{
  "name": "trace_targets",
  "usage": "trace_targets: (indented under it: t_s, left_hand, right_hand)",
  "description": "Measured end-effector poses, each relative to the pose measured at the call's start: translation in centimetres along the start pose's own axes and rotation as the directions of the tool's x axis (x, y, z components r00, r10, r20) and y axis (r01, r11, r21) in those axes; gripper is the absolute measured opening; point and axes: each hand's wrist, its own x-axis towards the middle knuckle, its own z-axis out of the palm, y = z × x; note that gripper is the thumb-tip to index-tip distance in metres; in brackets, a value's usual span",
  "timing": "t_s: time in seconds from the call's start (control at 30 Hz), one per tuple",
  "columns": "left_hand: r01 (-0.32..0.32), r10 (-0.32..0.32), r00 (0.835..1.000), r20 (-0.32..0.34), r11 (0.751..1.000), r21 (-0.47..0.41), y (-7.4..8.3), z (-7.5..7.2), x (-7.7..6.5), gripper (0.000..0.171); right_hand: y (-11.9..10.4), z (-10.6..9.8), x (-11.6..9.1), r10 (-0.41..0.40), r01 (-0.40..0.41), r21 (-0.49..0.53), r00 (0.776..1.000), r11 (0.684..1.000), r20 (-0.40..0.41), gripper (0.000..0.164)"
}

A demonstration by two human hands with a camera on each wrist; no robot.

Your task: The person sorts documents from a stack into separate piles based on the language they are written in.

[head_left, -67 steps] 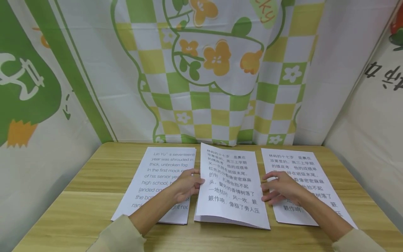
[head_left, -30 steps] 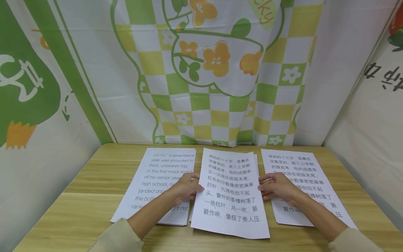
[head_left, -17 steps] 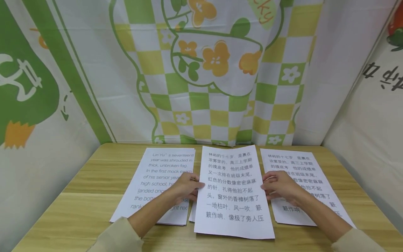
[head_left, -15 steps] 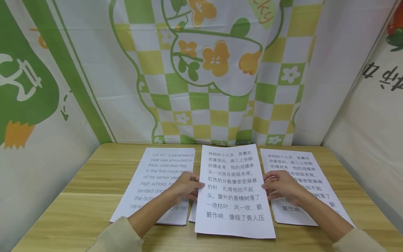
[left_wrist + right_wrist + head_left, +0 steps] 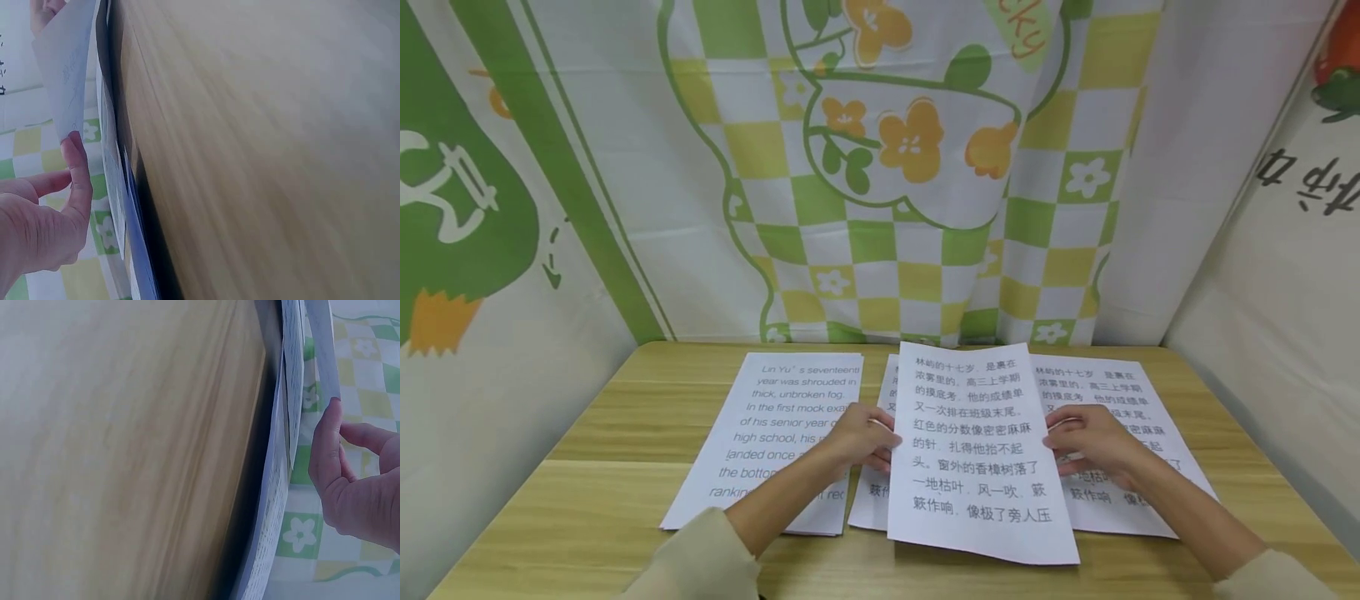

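Observation:
Between both hands hangs a printed sheet of paper (image 5: 973, 454) with Chinese text, raised above the table. My left hand (image 5: 859, 437) pinches its left edge, and my right hand (image 5: 1093, 442) pinches the right one. In the left wrist view, thumb and fingers of the left hand (image 5: 53, 219) meet at the paper's edge; the right wrist view shows the right hand (image 5: 356, 475) doing likewise. Beneath lies a middle stack of Chinese pages (image 5: 867, 507), mostly covered by the raised sheet. Partly behind the right hand is another Chinese stack (image 5: 1157, 500).
An English-text stack (image 5: 797, 392) lies at the left of the wooden table (image 5: 595, 467), partly under the left forearm. A patterned curtain (image 5: 880, 275) hangs behind the table's back edge, with printed cloth walls on both sides.
Both hands have lifted the top sheet off the middle stack and shifted it right. More of the middle stack's left side now shows, and the sheet overlaps the right stack's edge.

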Motion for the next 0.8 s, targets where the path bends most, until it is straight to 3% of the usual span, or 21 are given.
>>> trace_targets:
  t_s: [0.8]
  left_hand:
    - [-0.008,0.016,0.992,0.127,0.998,-0.062,2.3,5.4,1.4,0.036]
  right_hand:
    - [1.9,-5.6,-0.7,0.02,-0.022,-0.057,0.999,0.998,-0.036,0.044]
